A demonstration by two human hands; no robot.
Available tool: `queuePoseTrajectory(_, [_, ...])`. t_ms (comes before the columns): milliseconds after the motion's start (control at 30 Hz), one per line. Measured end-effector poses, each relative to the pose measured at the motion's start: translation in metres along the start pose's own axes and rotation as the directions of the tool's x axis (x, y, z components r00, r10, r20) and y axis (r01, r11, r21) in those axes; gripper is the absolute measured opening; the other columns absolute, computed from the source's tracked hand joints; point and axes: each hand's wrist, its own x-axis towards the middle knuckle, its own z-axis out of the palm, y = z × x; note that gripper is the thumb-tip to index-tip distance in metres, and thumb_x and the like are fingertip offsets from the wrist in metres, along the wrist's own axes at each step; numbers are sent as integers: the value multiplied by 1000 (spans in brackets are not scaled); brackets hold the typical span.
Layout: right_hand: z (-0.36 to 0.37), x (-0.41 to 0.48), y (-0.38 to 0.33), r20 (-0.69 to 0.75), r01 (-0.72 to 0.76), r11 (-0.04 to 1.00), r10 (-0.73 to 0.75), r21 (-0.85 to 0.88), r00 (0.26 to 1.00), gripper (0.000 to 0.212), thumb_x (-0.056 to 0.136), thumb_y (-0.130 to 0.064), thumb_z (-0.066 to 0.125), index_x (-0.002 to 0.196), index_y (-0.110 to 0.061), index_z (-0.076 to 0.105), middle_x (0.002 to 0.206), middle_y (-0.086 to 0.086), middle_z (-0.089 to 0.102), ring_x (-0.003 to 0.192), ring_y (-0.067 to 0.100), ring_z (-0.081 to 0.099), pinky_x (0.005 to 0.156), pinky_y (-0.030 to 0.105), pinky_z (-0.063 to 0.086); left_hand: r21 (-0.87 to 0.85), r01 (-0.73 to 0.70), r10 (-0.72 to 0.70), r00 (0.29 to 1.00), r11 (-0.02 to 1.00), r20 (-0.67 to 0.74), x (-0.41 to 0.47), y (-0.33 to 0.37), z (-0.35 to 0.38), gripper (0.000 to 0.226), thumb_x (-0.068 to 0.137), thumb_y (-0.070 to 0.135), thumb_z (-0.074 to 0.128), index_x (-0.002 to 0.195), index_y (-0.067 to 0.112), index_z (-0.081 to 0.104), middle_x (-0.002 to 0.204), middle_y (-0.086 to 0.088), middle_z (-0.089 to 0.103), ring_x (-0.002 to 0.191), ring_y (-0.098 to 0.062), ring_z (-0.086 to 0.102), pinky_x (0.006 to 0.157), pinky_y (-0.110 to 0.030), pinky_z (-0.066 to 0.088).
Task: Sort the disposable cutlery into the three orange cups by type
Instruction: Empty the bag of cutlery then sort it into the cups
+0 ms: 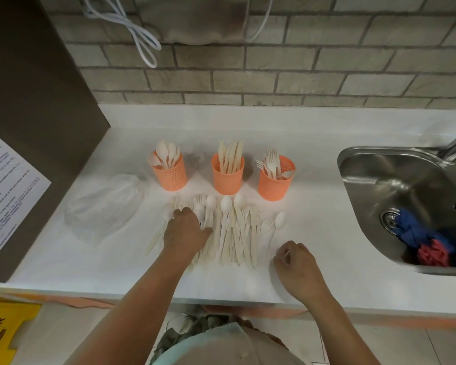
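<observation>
Left hand (186, 227), fingers bent, lies on cutlery pile (237, 233).

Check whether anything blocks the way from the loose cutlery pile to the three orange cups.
Nothing visible does. The cutlery pile lies directly in front of the orange cups, with only bare counter between; the left hand rests on it.

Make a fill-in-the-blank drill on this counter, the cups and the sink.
1. The left cup holds ____.
2. The middle cup holds ____.
3. The left hand rests on the loose cutlery, which lies in ____ of the cups.
4. Blue and red cloths lie in the ____.
Missing words: spoons; knives; front; sink.
</observation>
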Motion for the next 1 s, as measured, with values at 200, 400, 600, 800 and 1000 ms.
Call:
queuePoseTrajectory(200, [-5, -1, 9, 1, 4, 1000, -4, 4, 1000, 8, 98, -26, 57, 104, -22, 57, 101, -7, 52, 85, 6, 54, 66, 10, 37, 28, -23, 23, 1000, 999, -1, 5, 5, -5, 39, 88, 37, 73, 112, 11, 56, 107, -6, 60, 96, -27, 64, 71, -31, 46])
queuePoseTrajectory(400, [-9, -2, 17, -1, 20, 1000, -20, 0, 1000, 8, 97, -26, 58, 104, -22, 57, 99, -8, 52, 85, 6, 55, 65, 10, 37, -52, -16, 13, 999, 999, -53, 7, 2, -4, 19, 92, 26, 64, 95, 11, 52, 88, -3, 57, 83, -27, 60, 68, -34, 48])
queuePoseTrajectory(600, [-12, 0, 20, 1, 36, 999, -36, 15, 999, 7, 97, -25, 59, 103, -22, 57, 97, -7, 52, 85, 6, 55, 65, 10, 37, -210, -42, 1, 981, 977, -194, 14, -11, -7, 21, 102, 21, 51, 109, 1, 53, 97, -13, 56, 91, -36, 61, 75, -41, 47])
queuePoseTrajectory(800, [-11, 1, 20, 0, 69, 996, -69, 48, 998, 6, 96, -22, 60, 101, -22, 59, 95, -5, 54, 84, 7, 56, 65, 12, 39, -337, 63, -127, 977, 939, -171, 18, -31, -11, 30, 101, 34, 51, 105, 4, 52, 99, -13, 60, 92, -38, 62, 81, -46, 52])
queuePoseTrajectory(1000, [-6, 4, 21, -7, 71, 997, -71, 30, 997, 7, 96, -22, 60, 103, -22, 58, 95, -7, 53, 81, 6, 56, 63, 11, 38, -134, 180, -190, 980, 974, -62, 20, -47, -2, 68, 88, 61, 68, 128, 9, 52, 118, -10, 49, 105, -36, 64, 83, -42, 53])
